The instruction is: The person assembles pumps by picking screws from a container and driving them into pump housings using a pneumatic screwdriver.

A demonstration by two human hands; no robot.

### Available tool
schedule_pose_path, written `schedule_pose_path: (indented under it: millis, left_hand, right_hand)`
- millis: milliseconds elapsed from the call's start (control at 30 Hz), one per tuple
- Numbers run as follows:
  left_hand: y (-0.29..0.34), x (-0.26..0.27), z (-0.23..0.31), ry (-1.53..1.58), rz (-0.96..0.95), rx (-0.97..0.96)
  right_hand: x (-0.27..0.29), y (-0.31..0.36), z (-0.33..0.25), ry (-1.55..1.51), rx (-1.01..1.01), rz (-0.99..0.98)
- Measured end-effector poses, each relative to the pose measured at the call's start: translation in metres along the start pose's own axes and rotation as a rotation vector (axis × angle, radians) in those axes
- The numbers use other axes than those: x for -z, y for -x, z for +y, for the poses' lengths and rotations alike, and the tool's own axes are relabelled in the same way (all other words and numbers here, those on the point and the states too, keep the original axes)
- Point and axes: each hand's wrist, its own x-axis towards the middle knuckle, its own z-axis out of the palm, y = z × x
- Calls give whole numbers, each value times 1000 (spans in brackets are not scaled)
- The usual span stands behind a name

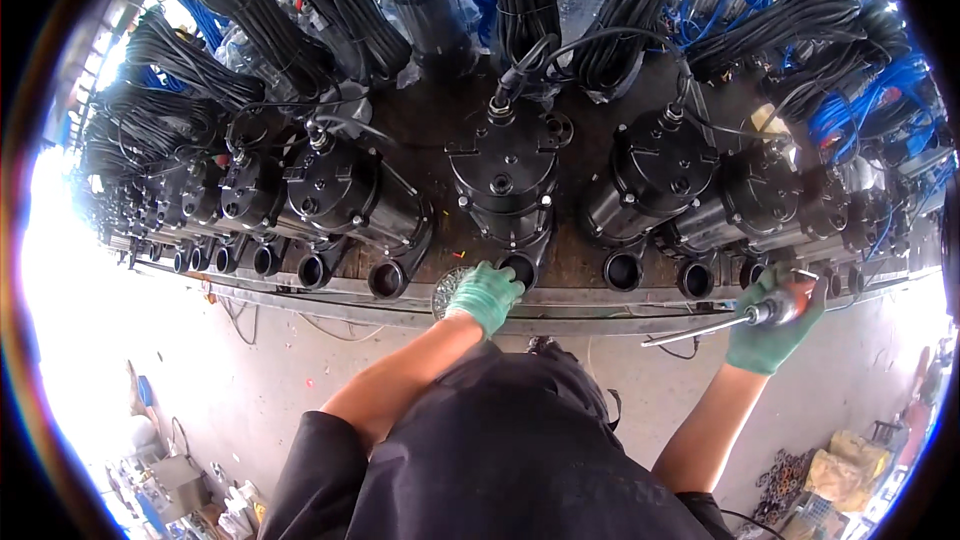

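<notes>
1. Left hand point(485, 297) is resting beside the clear dish point(445, 294) and middle pump point(505, 180) on the surface point(567, 270); its finger closure is remaining indeterminable.
2. Right hand point(768, 335) is gripping the power driver point(786, 306) near the edge.

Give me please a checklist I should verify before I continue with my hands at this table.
1. Left hand and right hand gloved: ok, both.
2. Power tool held: ok, in the right hand.
3. Its long bit apart from the left hand: ok.
4. Opening of the middle pump uncovered: not ok, the left hand partly hides it.
5. Bowl holding parts: cannot tell, the left hand partly covers it.
</notes>
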Motion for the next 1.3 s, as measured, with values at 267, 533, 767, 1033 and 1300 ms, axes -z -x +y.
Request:
schedule_pose_path:
  millis: [267, 533, 767, 1033, 1300]
  left_hand:
    - [0, -7, 11, 19, 31, -9]
    - [38, -2, -25, 547, 187, -117]
    - [93, -37, -66, 404, 70, 213]
    - [60, -62, -58, 183, 44, 111]
    - [73, -71, -65, 362, 251, 125]
  right_hand:
    - [2, 7, -14, -176, -178, -213]
    - [-18, 12, -24, -47, -46, -293]
    - [-58, 22, -5, 87, 225, -79]
    - [-74, 35, 15, 190, 230, -145]
    - [-76, 43, 13, 166, 194, -126]
